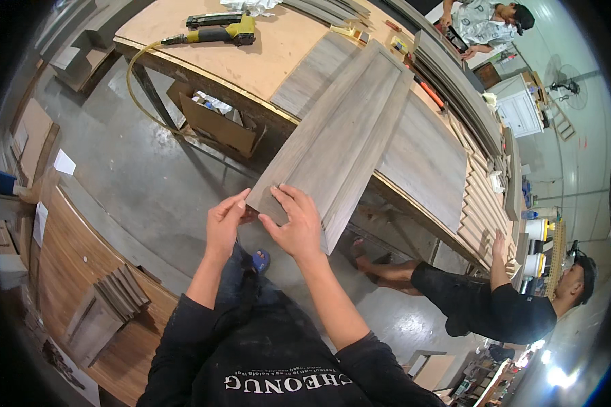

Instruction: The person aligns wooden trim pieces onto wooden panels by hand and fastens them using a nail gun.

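A long grey wood-grain cabinet door (332, 129) with a raised frame slants across the workbench, its near end sticking out over the bench edge toward me. My left hand (225, 222) pinches the near left corner between thumb and fingers. Flat on the door's face near the same end rests my right hand (299, 220), fingers spread and thumb apart near the end edge. Beneath the door, a flat grey panel (424, 163) lies on the bench, showing on both sides.
A yellow-black nail gun (234, 30) with a hose (132, 88) lies on the workbench (278, 64). Under it sits a cardboard box (217, 129). Wooden strips (482, 217) line the right side, near a co-worker (502, 305); another person (485, 27) stands beyond. Short boards (119, 295) stand at left.
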The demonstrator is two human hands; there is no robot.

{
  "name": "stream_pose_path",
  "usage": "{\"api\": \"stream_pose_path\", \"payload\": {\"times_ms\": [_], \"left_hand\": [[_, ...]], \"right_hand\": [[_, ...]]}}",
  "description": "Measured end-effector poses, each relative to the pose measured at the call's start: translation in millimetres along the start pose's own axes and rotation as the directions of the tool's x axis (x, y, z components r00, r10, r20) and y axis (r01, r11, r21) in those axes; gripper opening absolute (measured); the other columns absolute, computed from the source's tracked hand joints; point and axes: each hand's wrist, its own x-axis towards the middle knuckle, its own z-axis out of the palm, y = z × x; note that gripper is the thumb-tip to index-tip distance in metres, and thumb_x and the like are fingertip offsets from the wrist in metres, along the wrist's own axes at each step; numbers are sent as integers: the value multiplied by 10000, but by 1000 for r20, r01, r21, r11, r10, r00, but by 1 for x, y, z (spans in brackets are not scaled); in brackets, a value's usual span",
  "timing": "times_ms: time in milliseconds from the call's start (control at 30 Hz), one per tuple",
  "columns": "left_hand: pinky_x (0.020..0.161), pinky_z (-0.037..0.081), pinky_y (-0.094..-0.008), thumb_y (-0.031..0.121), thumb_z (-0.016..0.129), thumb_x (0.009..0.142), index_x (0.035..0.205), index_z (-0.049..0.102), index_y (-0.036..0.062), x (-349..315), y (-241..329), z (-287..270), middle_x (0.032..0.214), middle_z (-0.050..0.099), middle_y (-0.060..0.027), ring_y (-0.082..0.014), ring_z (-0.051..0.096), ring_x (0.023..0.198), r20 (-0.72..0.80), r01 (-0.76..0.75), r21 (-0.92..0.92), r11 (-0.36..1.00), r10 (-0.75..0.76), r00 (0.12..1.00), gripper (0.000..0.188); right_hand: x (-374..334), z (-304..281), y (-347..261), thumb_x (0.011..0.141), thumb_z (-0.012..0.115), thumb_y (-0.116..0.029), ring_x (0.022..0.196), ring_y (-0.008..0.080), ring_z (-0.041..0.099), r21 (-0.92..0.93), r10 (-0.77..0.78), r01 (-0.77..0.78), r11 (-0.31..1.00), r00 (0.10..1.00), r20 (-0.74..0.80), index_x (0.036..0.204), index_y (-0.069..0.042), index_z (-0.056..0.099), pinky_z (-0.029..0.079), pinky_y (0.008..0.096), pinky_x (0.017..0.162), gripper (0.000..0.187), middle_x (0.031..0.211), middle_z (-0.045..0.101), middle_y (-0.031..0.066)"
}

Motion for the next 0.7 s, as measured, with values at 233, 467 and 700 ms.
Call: {"api": "stream_pose_path", "payload": {"times_ms": [233,467,700], "left_hand": [[756,505,-264,56,545,891,1188,575,-20,-2,9,-3,1004,640,-81,-125,613,872,47,-80,219,972,71,996,308],[810,472,-360,68,633,781,1092,616,30,148,124,-31,1019,610,-166,-291,589,936,397,-659,702,270,619,677,314],[856,439,-435,145,651,723,1262,440,90,375,177,-18,1084,553,-187,-341,526,1053,534,-296,812,-502,438,723,581]], "right_hand": [[5,3,2,620,782,-191,994,292,557,-2,5,-5,1000,1000,3,1103,-91,621,470,378,844,518,1126,580,96],[-2,-8,-2,629,781,-209,989,282,565,-68,76,-74,995,997,29,1101,-109,623,471,374,843,507,1127,586,86],[6,-6,-18,617,794,-212,921,250,584,-162,139,-121,979,985,103,1088,-133,635,480,351,774,503,1115,599,72]]}}
